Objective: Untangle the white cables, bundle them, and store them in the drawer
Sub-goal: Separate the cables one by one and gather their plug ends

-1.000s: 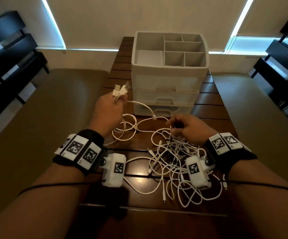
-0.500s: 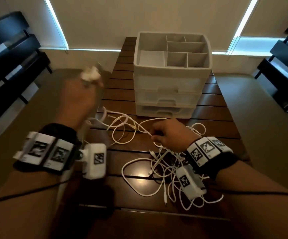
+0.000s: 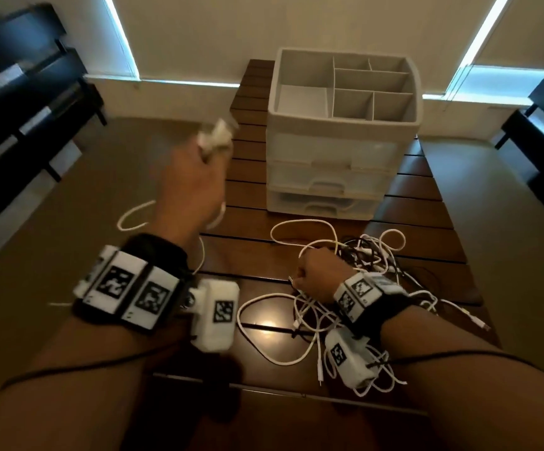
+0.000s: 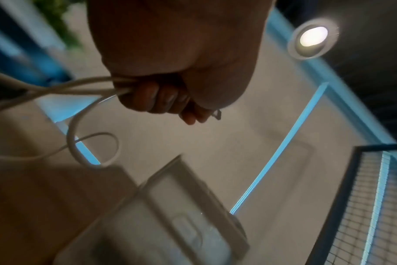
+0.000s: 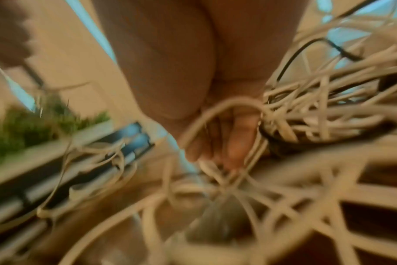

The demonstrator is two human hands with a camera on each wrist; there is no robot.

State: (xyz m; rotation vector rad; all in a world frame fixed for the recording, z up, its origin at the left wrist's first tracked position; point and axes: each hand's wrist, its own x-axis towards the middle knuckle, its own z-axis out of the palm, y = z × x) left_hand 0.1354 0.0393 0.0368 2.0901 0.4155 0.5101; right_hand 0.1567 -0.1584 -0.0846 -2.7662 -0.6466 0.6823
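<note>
The left hand (image 3: 187, 187) is raised off the slatted wooden table (image 3: 420, 229), toward ten o'clock from the tangle, and its fingers (image 4: 156, 97) are curled tight round a few strands of white cable (image 4: 79, 87); the plug ends (image 3: 216, 138) stick out of the top of the fist at twelve o'clock of the hand, blurred; the held strands drop from the underside of the fist and loop out at eight o'clock over the table's left edge (image 3: 134, 216). The right hand (image 3: 316, 271) sits low on the table at the near left side of the tangle of white cables (image 3: 371, 255); its fingers (image 5: 218, 143) are curled in among the strands and hold some of them, though the wrist view is too smeared to tell which; the bulk of the heap lies from one to five o'clock of that hand, with a thin black cable (image 5: 306, 46) running through it; more loops trail toward six o'clock under the right wrist. The white drawer unit (image 3: 339, 170) stands at twelve o'clock beyond the heap, apart from it; its drawers are closed; its divided top tray (image 3: 345, 86) is open to view.
</note>
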